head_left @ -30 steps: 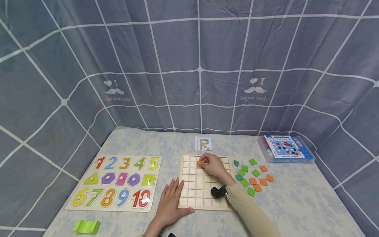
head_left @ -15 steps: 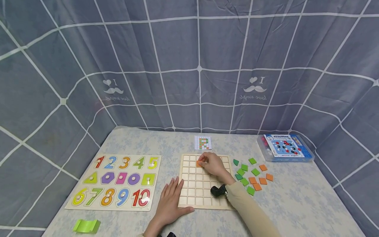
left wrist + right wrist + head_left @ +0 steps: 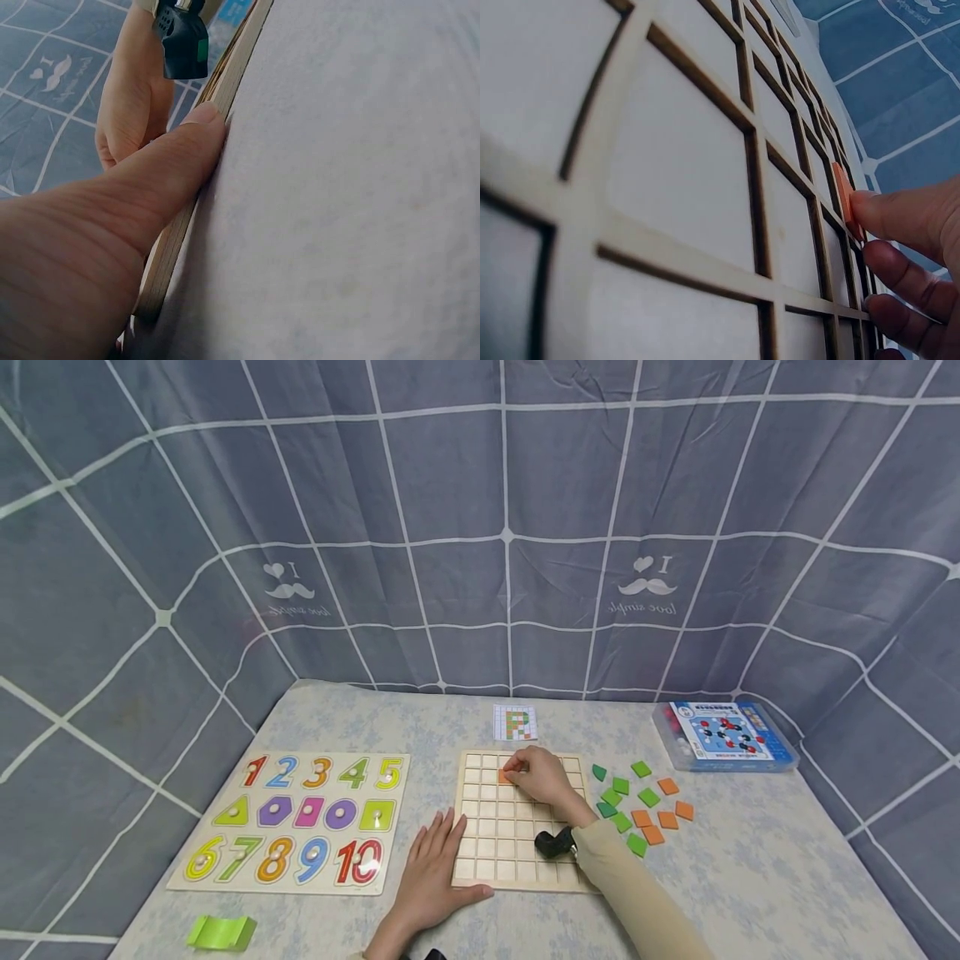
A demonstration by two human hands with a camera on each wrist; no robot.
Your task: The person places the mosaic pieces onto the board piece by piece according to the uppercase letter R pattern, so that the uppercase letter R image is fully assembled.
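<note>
A wooden grid board (image 3: 486,830) with square cells lies in the middle of the table. Near its far edge my right hand (image 3: 542,778) pinches an orange square tile (image 3: 503,776) at one of the cells. In the right wrist view, the thumb presses against this tile (image 3: 845,199), which sits slightly tilted in the grid. My left hand (image 3: 432,878) lies flat at the board's near left corner, fingers along the left side and thumb against the front edge. The left wrist view shows that thumb (image 3: 176,161) touching the board's rim (image 3: 241,64).
Loose green tiles (image 3: 620,786) and orange tiles (image 3: 667,820) lie right of the board. Behind it is a pattern card (image 3: 498,724). A number puzzle (image 3: 397,827) lies at left, a green curved block (image 3: 221,933) before it. A plastic box (image 3: 731,739) stands back right.
</note>
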